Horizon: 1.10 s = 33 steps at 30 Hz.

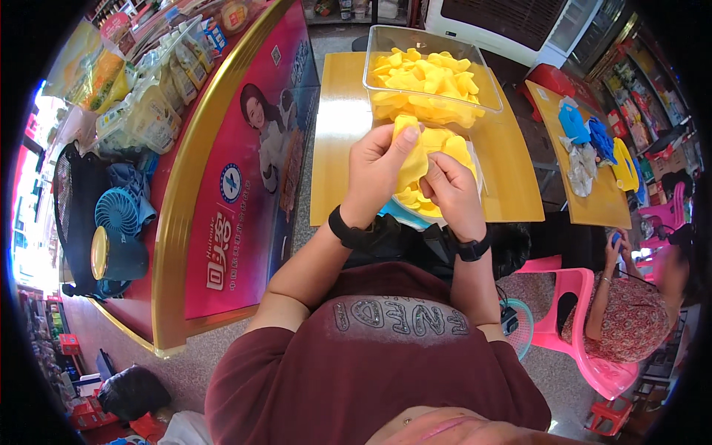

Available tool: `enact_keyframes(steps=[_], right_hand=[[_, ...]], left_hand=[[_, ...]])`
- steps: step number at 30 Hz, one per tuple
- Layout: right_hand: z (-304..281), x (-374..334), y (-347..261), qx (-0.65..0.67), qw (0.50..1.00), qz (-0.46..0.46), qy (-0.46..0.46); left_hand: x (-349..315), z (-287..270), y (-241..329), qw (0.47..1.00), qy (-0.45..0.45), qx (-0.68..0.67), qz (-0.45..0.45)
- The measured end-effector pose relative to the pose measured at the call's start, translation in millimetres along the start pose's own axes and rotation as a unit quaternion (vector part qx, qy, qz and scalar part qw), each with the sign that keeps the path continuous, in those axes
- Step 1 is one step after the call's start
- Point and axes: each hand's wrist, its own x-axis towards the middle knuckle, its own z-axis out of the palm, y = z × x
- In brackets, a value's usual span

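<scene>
Left hand and right hand are pinching one yellow piece between them, over a heap of similar pieces; clear plastic bin is standing just beyond, on yellow worktop

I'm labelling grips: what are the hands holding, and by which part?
A yellow piece: the left hand holds its upper part, thumb on top; the right hand seems to pinch its right edge.

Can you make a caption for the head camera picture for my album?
Left hand and right hand hold a yellow piece before a clear bin heaped with yellow pieces.
</scene>
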Motion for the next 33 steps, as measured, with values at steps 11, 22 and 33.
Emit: enact_keyframes(steps=[11, 22, 33], right_hand=[[10.7, -3.7, 2.3, 0.035, 0.998, -0.017, 0.043], [6.3, -5.2, -3.7, 0.059, 0.998, 0.009, 0.02], [-5.6, -2.1, -6.3, -0.031, 0.999, 0.008, -0.021]], left_hand=[[-2.6, -3.1, -3.4, 0.997, -0.055, 0.035, -0.032], [-3.0, 1.2, -10.4, 0.998, 0.021, 0.025, 0.056], [2.1, -8.1, 0.8, 1.0, -0.017, 0.023, -0.012]])
